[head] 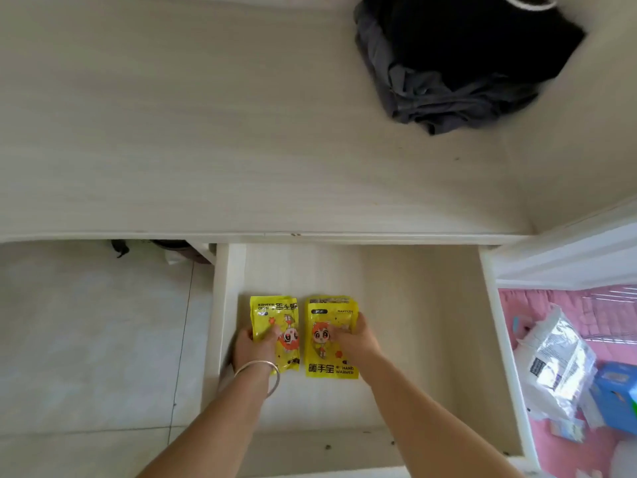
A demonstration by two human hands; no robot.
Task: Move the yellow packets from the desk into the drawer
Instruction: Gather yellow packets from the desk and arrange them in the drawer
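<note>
Two yellow hand-warmer packets lie side by side on the floor of the pulled-out drawer point(413, 305), near its left wall. My left hand point(256, 345) holds the left packet point(272, 315) at its left edge, thumb on top; a silver bangle circles that wrist. My right hand point(355, 338) holds the right packet point(325, 339) at its right edge, fingers lying over its printed face. The left packet is turned upside down from my view; the right one reads upright. Both packets rest flat on the drawer bottom.
The pale wooden desk top point(206, 132) stretches above the drawer. A heap of dark clothing point(458, 60) lies at its back right. At the right, a pink surface carries a silvery bag point(555, 357) and a blue box point(617, 395). Tiled floor point(86, 339) shows at left.
</note>
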